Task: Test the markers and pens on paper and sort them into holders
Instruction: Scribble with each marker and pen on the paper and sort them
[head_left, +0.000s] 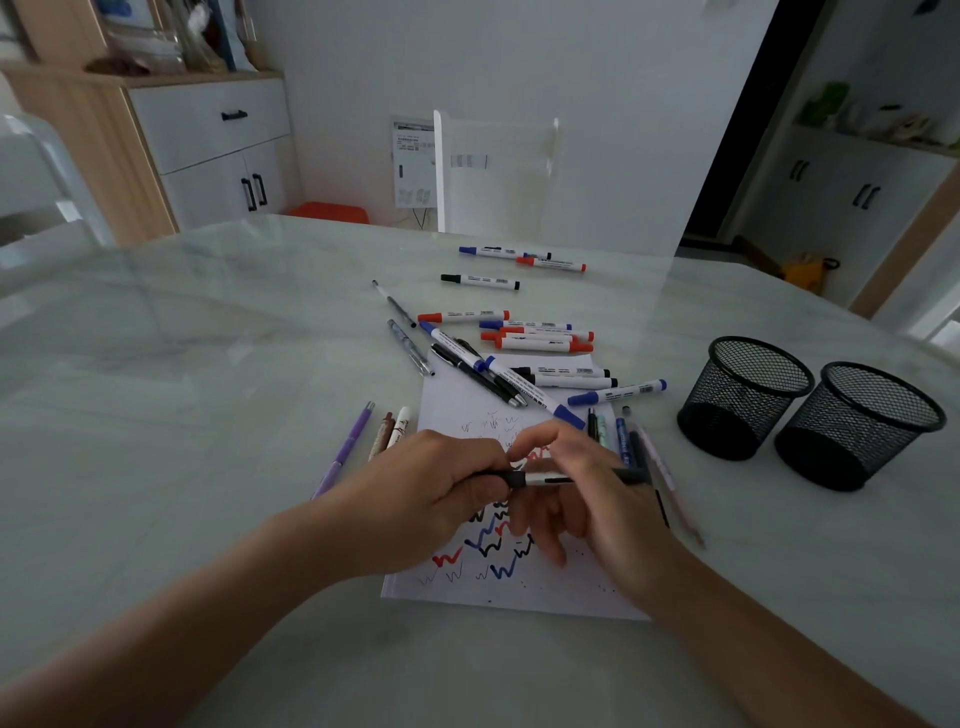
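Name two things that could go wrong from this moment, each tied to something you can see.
1. The left hand and right hand grip the black marker over the paper; a cap pulled off with a jerk might streak the test scribbles.
2. The near mesh holder and far mesh holder look identical, so sorted pens could easily get mixed.

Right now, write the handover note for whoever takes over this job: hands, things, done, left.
Left hand: grips the cap end of a black marker.
Right hand: holds its barrel, above the paper.
Things: markers heaped at the paper's far edge; pens on its left, more on its right; two mesh holders at the right, nothing sticking out of them.
Done: red, blue and black squiggles on the paper.
Left: test this marker, then sort everything into the holders.
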